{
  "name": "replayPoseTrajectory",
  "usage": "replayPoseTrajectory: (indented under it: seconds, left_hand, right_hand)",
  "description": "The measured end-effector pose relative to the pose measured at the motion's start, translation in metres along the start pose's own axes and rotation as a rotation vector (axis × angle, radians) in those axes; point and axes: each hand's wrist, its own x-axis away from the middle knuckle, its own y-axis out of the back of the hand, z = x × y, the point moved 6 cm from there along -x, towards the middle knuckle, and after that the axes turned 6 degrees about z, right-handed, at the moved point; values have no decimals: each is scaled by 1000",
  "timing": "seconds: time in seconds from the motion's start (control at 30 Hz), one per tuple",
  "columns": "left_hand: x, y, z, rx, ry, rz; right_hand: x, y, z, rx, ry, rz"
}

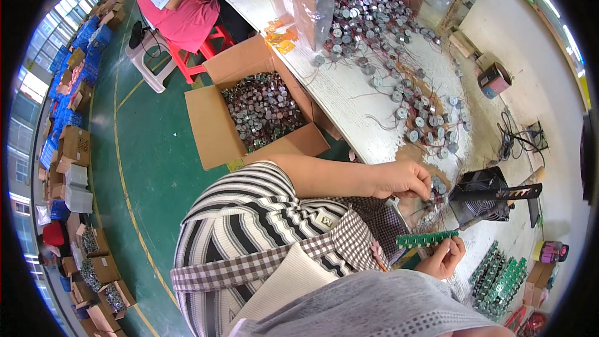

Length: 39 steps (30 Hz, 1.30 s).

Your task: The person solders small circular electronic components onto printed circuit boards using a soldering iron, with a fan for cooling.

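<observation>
My left hand (pixel 405 181) reaches over the table edge, fingers pinched together and pointing down beside a few small round metal motors (pixel 439 185) with thin wires. What sits between its fingertips is too small to make out. Closer to my body, my right hand (pixel 443 258) is closed on one end of a narrow green circuit board strip (pixel 427 239), held roughly level near the table edge. More green circuit boards (pixel 499 278) lie stacked in rows on the table to the right of that hand.
A black fan (pixel 484 190) with a flat dark bar stands right of my left hand. Loose motors (pixel 368 15) heap across the far table. An open carton (pixel 215 122) full of motors sits left of the table; beyond it, a person (pixel 181 9) sits on a red stool (pixel 187 62).
</observation>
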Motion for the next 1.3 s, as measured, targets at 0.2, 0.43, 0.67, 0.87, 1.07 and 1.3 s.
replayPoseTrajectory:
  seconds: [0.2,0.43,0.67,0.87,1.07,1.3]
  left_hand:
    - [-16,-1,8,-103,0,-84]
    - [-10,-9,-1,-350,-76,-157]
    - [-20,6,13,-384,-43,-158]
    - [-23,24,14,-560,-17,-230]
    - [-30,18,21,-568,-5,-165]
    - [-42,-3,17,-1035,-357,-5]
  right_hand:
    - [2,-4,-7,-120,-22,-50]
    - [3,-10,-2,-309,8,-9]
    - [1,-20,-17,-36,-44,19]
    - [2,-36,-35,-344,-57,23]
    - [10,-44,-43,-202,-30,11]
    - [12,-43,-38,-173,4,39]
